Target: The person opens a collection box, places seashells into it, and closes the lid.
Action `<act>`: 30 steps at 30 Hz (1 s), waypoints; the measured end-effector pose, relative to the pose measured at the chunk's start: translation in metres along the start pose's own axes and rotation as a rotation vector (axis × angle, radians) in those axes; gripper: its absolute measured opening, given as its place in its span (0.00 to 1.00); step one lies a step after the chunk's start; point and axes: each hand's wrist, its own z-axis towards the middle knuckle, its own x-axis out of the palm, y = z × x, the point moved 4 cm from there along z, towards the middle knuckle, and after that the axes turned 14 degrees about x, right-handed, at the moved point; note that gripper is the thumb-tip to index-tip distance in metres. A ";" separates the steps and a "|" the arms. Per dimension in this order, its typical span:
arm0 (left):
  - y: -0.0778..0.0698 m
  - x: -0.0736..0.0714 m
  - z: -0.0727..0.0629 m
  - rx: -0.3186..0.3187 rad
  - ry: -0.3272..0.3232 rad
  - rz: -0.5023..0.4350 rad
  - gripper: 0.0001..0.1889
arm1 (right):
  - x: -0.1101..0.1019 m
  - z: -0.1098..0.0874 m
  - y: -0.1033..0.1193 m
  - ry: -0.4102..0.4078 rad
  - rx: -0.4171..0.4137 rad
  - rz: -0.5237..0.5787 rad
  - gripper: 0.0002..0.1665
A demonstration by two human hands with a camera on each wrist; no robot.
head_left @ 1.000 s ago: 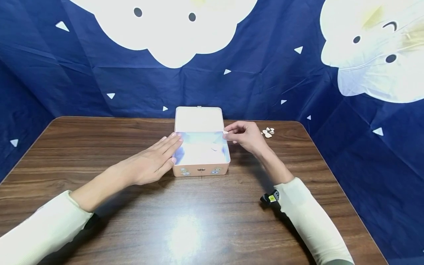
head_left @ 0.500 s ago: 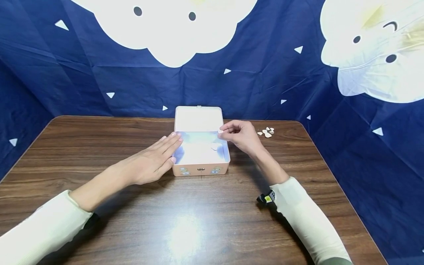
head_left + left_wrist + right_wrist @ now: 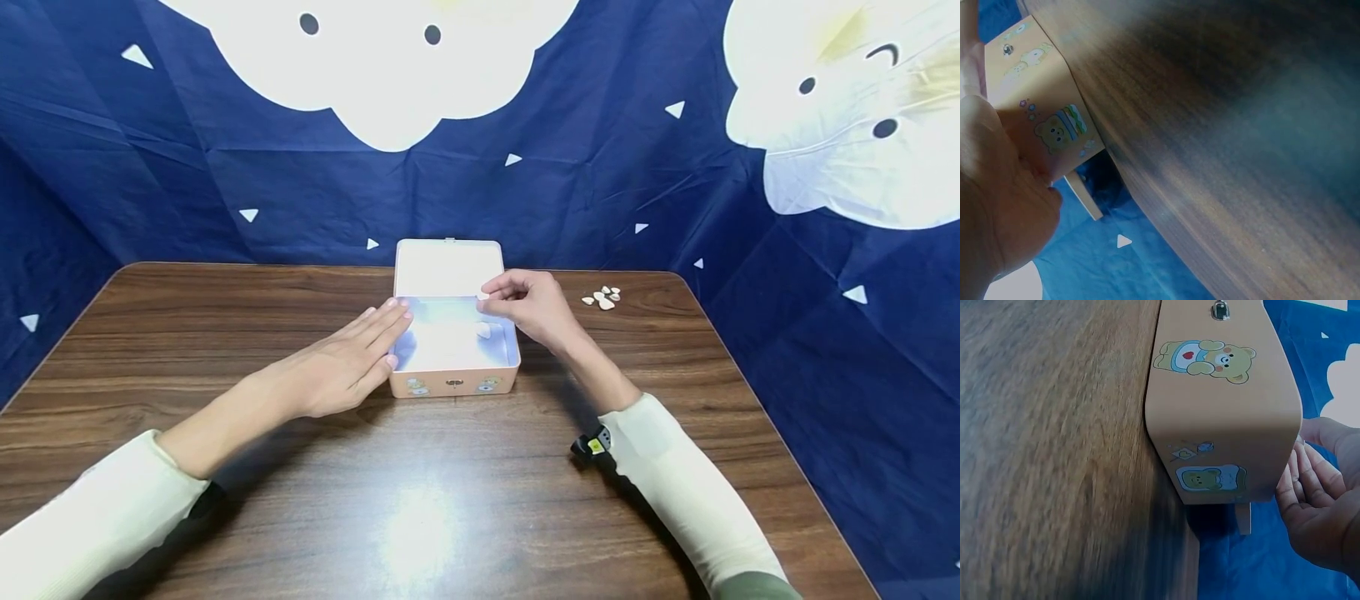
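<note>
A peach tin box (image 3: 435,385) with bear pictures stands on the table, its lid (image 3: 448,267) swung up at the back. My left hand (image 3: 337,367) rests along its left rim, fingers straight. Over the back right part of the box, my right hand (image 3: 534,307) pinches a small white, shell-like piece (image 3: 483,294) between thumb and fingers. Another small white piece (image 3: 483,330) lies inside on the right. In the right wrist view my right hand (image 3: 1322,487) is beyond the box's side wall (image 3: 1222,450), the held piece mostly hidden.
Several small white pieces (image 3: 606,303) lie in a cluster at the back right of the brown wooden table (image 3: 315,500). Behind the table hangs a blue cloth (image 3: 315,183) with white clouds and triangles.
My right hand has moved left with the small white piece, from the box's right edge to over its inside. The left hand has stayed on the left rim.
</note>
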 end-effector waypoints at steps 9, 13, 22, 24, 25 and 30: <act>0.000 0.001 0.001 0.001 -0.005 -0.002 0.35 | 0.012 0.005 0.002 0.047 0.002 0.013 0.14; 0.000 0.001 0.002 -0.001 -0.002 -0.001 0.35 | 0.013 0.005 0.001 0.059 0.004 0.014 0.16; 0.001 0.002 0.002 -0.006 0.004 -0.006 0.35 | 0.014 0.005 -0.001 0.068 -0.003 0.032 0.17; 0.001 0.002 0.002 -0.008 0.005 -0.009 0.35 | 0.014 0.005 -0.002 0.072 -0.006 0.037 0.17; 0.001 0.002 0.002 -0.010 0.005 -0.011 0.35 | 0.014 0.004 -0.002 0.073 -0.008 0.039 0.18; 0.001 0.003 0.001 -0.015 0.001 -0.016 0.35 | 0.015 0.003 -0.001 0.069 -0.016 0.050 0.18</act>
